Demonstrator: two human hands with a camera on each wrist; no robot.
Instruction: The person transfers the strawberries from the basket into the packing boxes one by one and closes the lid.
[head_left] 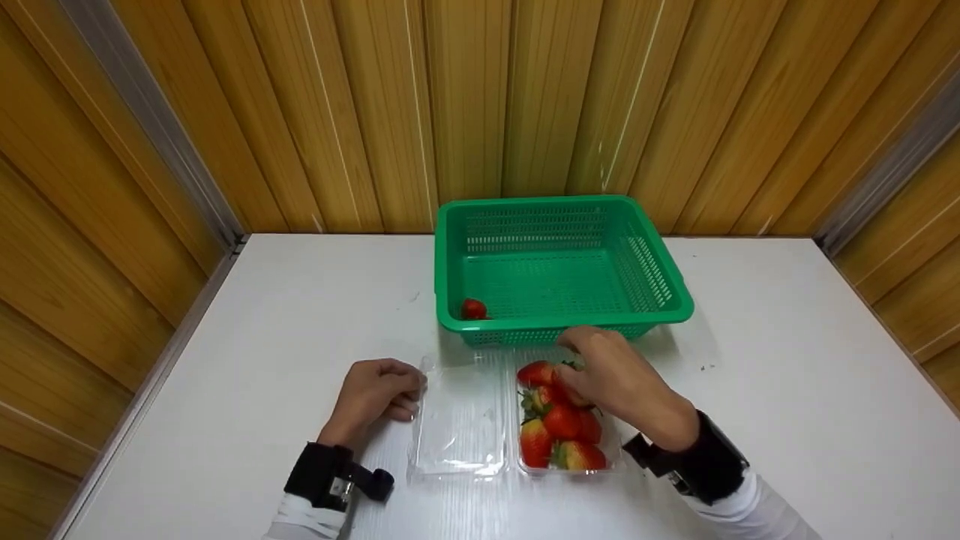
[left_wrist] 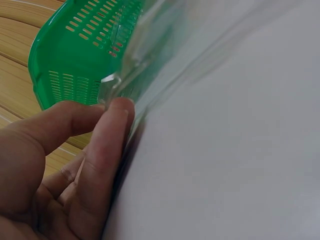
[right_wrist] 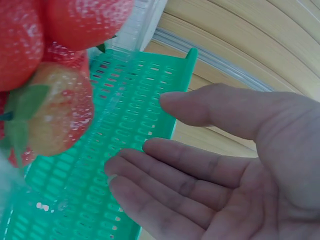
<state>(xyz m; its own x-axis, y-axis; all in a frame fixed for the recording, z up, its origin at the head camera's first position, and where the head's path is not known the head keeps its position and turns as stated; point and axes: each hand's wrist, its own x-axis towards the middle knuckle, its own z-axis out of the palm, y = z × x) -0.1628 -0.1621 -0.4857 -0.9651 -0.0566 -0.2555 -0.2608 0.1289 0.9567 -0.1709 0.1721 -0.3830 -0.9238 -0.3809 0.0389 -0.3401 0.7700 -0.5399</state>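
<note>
A clear plastic clamshell box lies opened flat on the table, its lid [head_left: 459, 427] on the left and its filled half on the right. Several red strawberries [head_left: 561, 421] with green leaves fill that right half. My left hand [head_left: 375, 394] pinches the lid's left edge between thumb and finger [left_wrist: 107, 135]. Over the upper right of the strawberries is my right hand [head_left: 619, 375], palm turned toward them. Its thumb and fingers [right_wrist: 175, 185] are spread apart with nothing between them, close beside the fruit in the right wrist view.
Just behind the box stands a green perforated basket [head_left: 564, 325]. A strawberry [head_left: 473, 308] lies in its front left corner, with a bit more red beside it. The white table [head_left: 315, 307] ends at wood-patterned walls [head_left: 469, 112] at the back and sides.
</note>
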